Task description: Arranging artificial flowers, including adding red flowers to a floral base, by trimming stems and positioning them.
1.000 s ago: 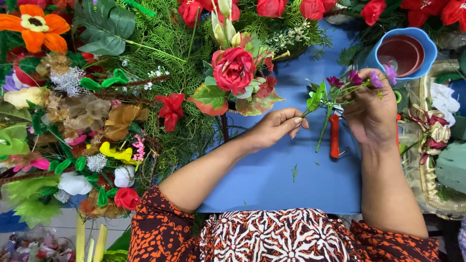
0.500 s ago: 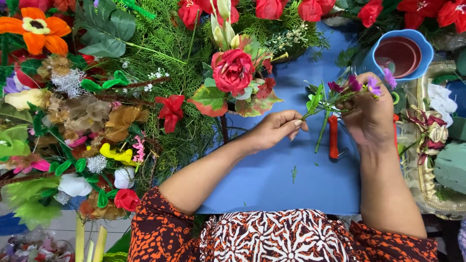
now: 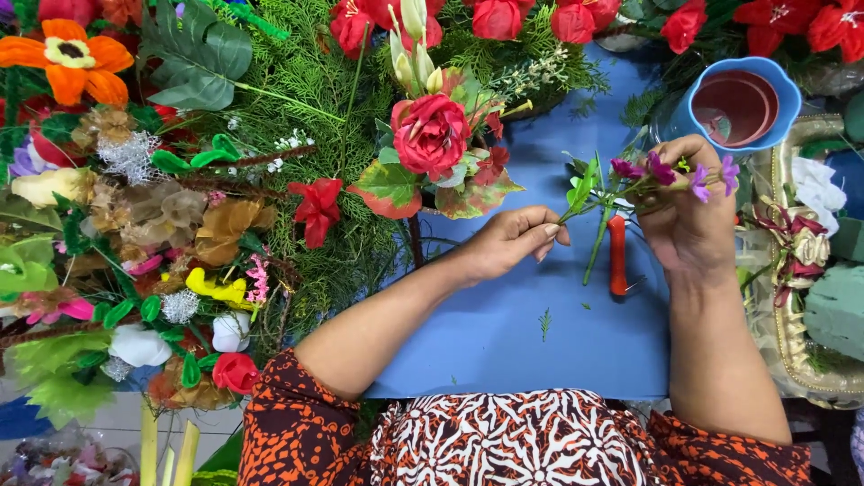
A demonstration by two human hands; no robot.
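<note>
Purple-flowered sprig (image 3: 661, 175) pinched by both hands, left (image 3: 513, 241) and right (image 3: 688, 216), above orange-handled cutters (image 3: 617, 256).

I count two hands at work: my left hand (image 3: 513, 241) and my right hand (image 3: 688, 225). Between them is one sprig of small purple flowers (image 3: 670, 175), with four blooms that I can make out. One red-handled cutter (image 3: 617, 256) lies on the one blue table (image 3: 504, 342). One blue pot (image 3: 738, 103) stands at the top right, one large red rose (image 3: 430, 133) and one orange flower (image 3: 67, 58) show, and one green foam block (image 3: 832, 310).
</note>
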